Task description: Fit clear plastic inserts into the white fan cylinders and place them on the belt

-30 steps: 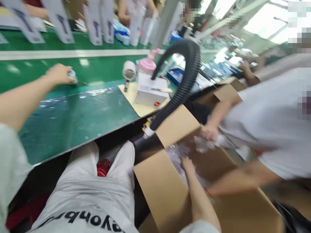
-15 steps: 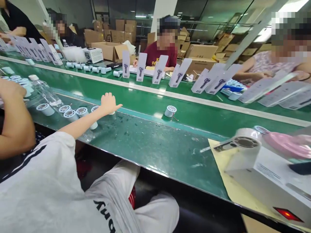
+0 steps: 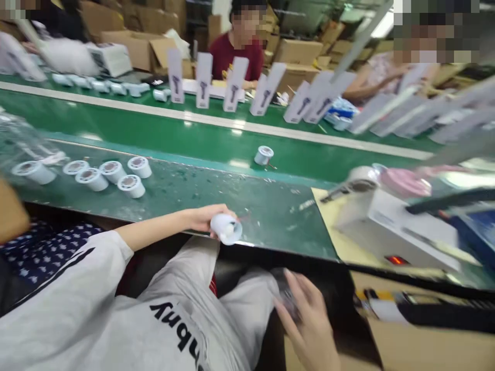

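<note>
In my left hand is a pale blue-white cylindrical part, tilted with its open end toward me, above the bench's front edge. Something whitish shows inside it. My right hand is low at the right, below the bench edge and beside my knee, smeared by motion. A dark, blurred object shows at its fingers, too unclear to name. Several similar cylinders stand on the left of the green bench. Another cylinder with thin wires stands alone on the green belt.
A white box-shaped device with a red light sits on yellow paper at the right, beside a tape roll and a pink round item. Across the belt stand white cartons. People sit beyond. A clear bottle lies at the left.
My left hand has come back from the cylinders at the left and now holds one near me. My right hand has entered view at the lower right. The view has shifted down and right.
</note>
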{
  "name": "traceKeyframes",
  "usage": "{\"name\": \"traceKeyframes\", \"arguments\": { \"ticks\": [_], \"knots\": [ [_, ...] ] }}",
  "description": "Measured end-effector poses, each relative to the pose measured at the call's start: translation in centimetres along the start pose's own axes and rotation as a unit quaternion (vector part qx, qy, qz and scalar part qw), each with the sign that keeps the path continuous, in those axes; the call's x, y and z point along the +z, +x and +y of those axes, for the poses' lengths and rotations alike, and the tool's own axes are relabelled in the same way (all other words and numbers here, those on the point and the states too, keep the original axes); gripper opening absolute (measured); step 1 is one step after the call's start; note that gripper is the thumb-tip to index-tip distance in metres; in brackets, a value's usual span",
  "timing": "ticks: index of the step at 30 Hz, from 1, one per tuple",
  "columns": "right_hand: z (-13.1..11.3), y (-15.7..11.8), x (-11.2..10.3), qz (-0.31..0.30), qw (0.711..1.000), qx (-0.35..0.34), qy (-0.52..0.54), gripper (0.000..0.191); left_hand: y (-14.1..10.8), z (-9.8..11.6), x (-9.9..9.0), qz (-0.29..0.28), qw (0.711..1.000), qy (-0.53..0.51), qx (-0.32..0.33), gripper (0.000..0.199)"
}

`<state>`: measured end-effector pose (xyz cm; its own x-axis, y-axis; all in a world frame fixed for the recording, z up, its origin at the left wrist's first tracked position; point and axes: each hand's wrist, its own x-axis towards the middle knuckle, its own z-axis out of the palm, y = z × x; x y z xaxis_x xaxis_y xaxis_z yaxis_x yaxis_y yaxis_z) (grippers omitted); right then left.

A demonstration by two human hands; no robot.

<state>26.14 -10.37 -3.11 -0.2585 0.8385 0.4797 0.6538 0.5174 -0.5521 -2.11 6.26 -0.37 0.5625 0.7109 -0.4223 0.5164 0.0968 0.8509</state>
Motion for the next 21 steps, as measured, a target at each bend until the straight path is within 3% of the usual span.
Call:
{"name": "traceKeyframes", "arguments": {
  "ticks": [3, 6, 8, 10, 13, 16, 21],
  "knots": [
    [0.1, -0.1, 2.6, 0.02, 0.99, -0.007, -0.138, 0.046, 0.7, 0.5, 5.4, -0.188, 0.981, -0.026, 0.035, 0.043],
    [0.2, -0.2, 3.4, -0.017, 0.983, 0.057, -0.176, 0.035, 0.7, 0.9, 7.4, -0.26, 0.964, -0.019, 0.056, 0.034],
    [-0.2, -0.7, 3.0, -0.048, 0.986, 0.109, -0.119, 0.022, 0.5, 1.2, 7.7, -0.225, 0.971, 0.007, 0.086, 0.028],
    [-0.9, -1.4, 2.4, -0.069, 0.986, 0.151, -0.02, 0.005, 0.1, 1.4, 7.9, -0.145, 0.977, 0.056, 0.147, 0.026],
    [-2.1, -1.9, 2.0, -0.039, 0.974, 0.201, 0.099, 0.014, -0.2, 1.2, 8.5, -0.061, 0.964, 0.089, 0.242, 0.043],
    [-3.0, -1.9, 2.0, 0.04, 0.961, 0.241, 0.128, 0.022, 0.1, 0.1, 9.2, -0.052, 0.962, 0.064, 0.261, 0.066],
    [-3.5, -1.8, 1.9, 0.108, 0.913, 0.323, 0.224, 0.032, 0.8, -1.7, 9.8, -0.092, 0.949, 0.048, 0.297, 0.063]
  ]
}}
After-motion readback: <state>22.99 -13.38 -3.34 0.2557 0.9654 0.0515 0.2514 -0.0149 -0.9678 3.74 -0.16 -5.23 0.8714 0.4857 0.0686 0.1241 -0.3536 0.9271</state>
